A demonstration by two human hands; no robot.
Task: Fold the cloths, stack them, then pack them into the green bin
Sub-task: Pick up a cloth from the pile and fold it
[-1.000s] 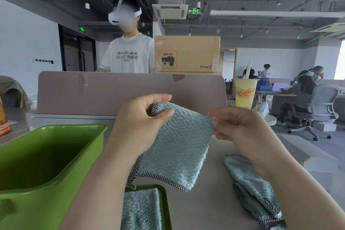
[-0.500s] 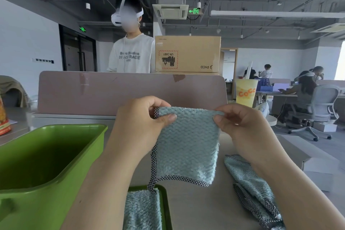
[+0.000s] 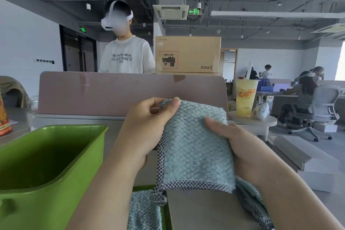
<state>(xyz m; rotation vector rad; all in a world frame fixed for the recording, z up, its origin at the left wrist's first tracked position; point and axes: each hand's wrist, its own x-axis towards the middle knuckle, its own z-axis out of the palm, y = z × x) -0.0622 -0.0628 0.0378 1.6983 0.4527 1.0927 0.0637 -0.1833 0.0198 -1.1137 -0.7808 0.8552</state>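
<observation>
A light blue cloth (image 3: pixel 196 147) with a checked border hangs folded in the air above the table. My left hand (image 3: pixel 147 129) pinches its upper left corner between thumb and fingers. My right hand (image 3: pixel 240 147) grips its right edge, thumb lying across the front. A second blue cloth (image 3: pixel 144 211) lies on a green tray (image 3: pixel 166 213) at the bottom. A third cloth (image 3: pixel 252 200) lies crumpled on the table under my right wrist. The green bin (image 3: pixel 56 157) stands at the left with nothing in it.
A pink desk divider (image 3: pixel 112 93) runs across the back of the table, with a person in a headset and a cardboard box (image 3: pixel 188 54) behind it. A yellow drink cup (image 3: pixel 246 97) stands at the right. An orange packet (image 3: pixel 4 117) sits at the far left.
My right hand slid down from the cloth's top corner to its right edge. The cloth came closer and hangs straighter. My left hand keeps its pinch on the top left corner.
</observation>
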